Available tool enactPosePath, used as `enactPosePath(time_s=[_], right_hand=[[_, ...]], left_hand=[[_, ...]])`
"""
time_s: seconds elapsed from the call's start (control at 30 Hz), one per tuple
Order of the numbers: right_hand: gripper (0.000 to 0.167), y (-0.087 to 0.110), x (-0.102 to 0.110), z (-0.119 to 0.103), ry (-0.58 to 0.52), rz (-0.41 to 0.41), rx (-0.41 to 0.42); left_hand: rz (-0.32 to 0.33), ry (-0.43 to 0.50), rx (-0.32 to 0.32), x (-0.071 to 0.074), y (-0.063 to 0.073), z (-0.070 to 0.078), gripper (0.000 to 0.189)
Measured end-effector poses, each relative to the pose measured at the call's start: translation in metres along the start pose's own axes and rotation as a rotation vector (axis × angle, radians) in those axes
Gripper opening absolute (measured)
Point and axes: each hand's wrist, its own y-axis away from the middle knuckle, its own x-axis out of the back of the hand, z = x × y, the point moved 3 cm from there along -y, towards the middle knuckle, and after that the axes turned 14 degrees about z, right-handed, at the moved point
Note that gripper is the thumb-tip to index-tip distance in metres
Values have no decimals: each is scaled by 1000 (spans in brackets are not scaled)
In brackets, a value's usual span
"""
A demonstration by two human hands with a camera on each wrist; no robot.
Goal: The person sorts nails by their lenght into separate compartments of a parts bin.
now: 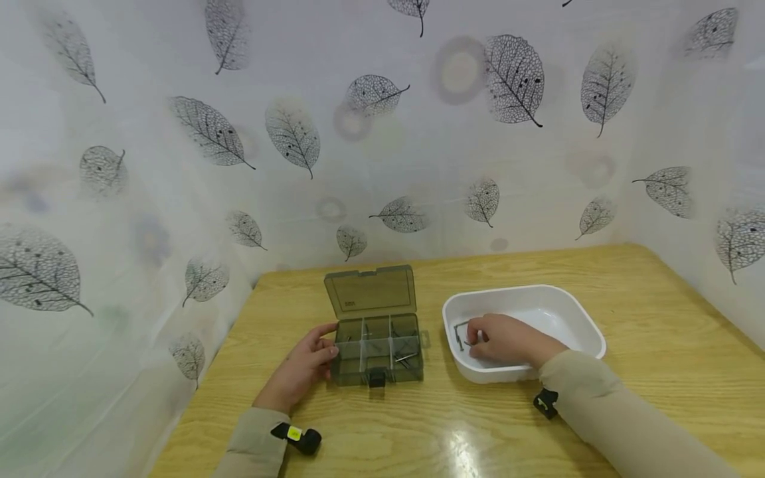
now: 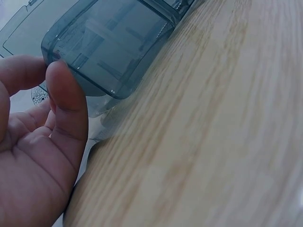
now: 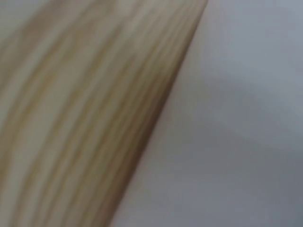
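A translucent grey compartment box (image 1: 378,350) stands on the table with its lid (image 1: 372,292) raised at the back. Thin metal pieces like screws or nails (image 1: 406,358) lie in its compartments. My left hand (image 1: 303,365) holds the box's left side, thumb and forefinger pinching the corner in the left wrist view. My right hand (image 1: 508,338) reaches into a white tray (image 1: 574,312), fingers bent downward by thin grey metal pieces (image 1: 459,335) at its left end. I cannot tell whether its fingertips pinch one. The right wrist view shows only the blurred white tray wall and wood.
The wooden table (image 1: 454,425) carries the box at left and the tray at right, with a strip of wood between them. A pale curtain with a leaf print (image 1: 436,153) closes off the back and both sides. A clear latch (image 1: 425,339) juts from the box's right side.
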Motion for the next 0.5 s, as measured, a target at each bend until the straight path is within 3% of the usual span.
enactPosePath(time_s=[0.2,0.5], right_hand=[[18,0,-1,0,25,-3,-2],[13,1,4,-2,43,62,-24]], left_hand=[[5,-4,1,0,0,-2,57],[3,-16,-9,1,-1,-3,56]])
